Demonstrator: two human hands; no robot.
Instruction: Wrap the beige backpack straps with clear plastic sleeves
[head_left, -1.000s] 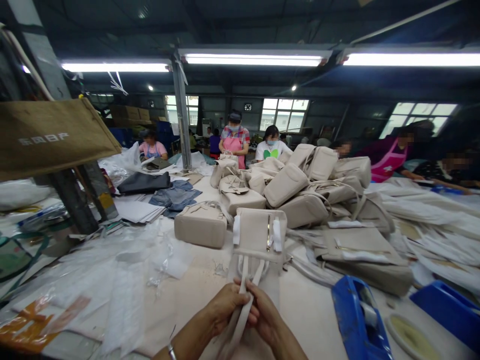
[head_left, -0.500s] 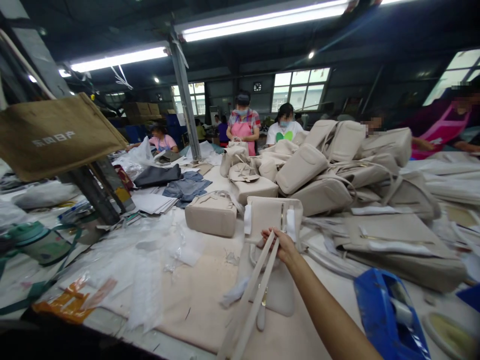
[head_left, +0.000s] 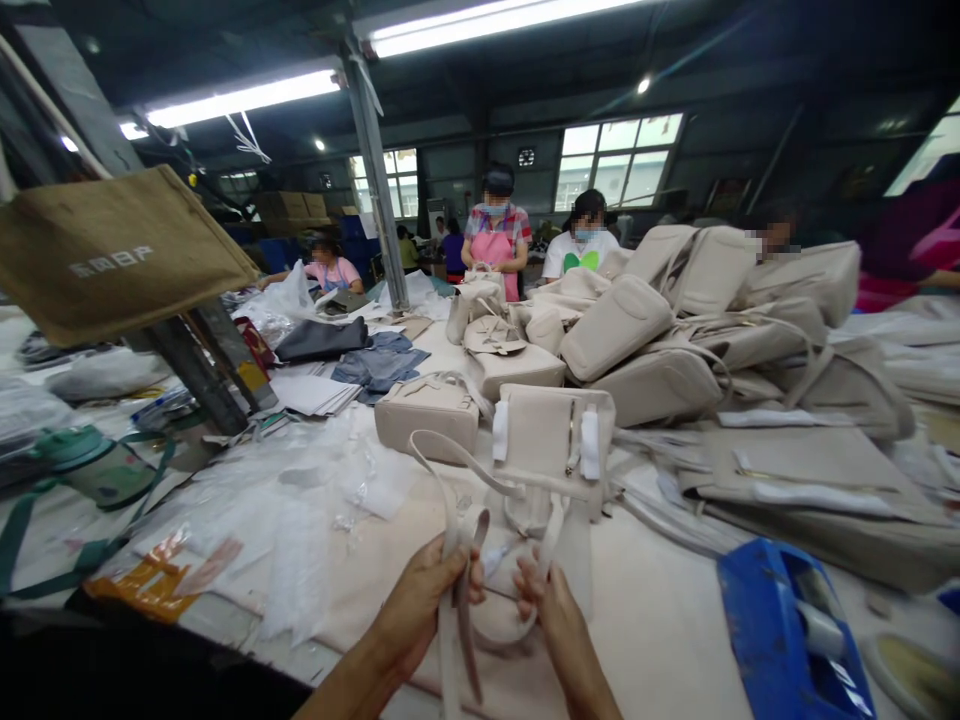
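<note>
Long beige straps [head_left: 450, 500] loop up in front of me over the table. My left hand [head_left: 427, 590] is closed around them, and one end hangs below it. On the other side my right hand [head_left: 555, 600] pinches another stretch of strap, its fingers a little blurred. Just beyond my hands a beige backpack [head_left: 555, 430] lies on the table, with a zip and white wrapping at its sides; the straps partly cover its lower part. A second beige bag [head_left: 427, 420] sits to its left.
A large heap of beige bags [head_left: 660, 350] fills the back right. A blue plastic holder [head_left: 787, 620] stands at right. Clear plastic film [head_left: 292, 540], a green bottle [head_left: 97, 465] and a brown hanging bag [head_left: 120, 255] are at left. Several people work across the table.
My left hand has come into view and grips the straps. My right hand has come down and nearer to me. The straps now curve up in loops instead of hanging straight.
</note>
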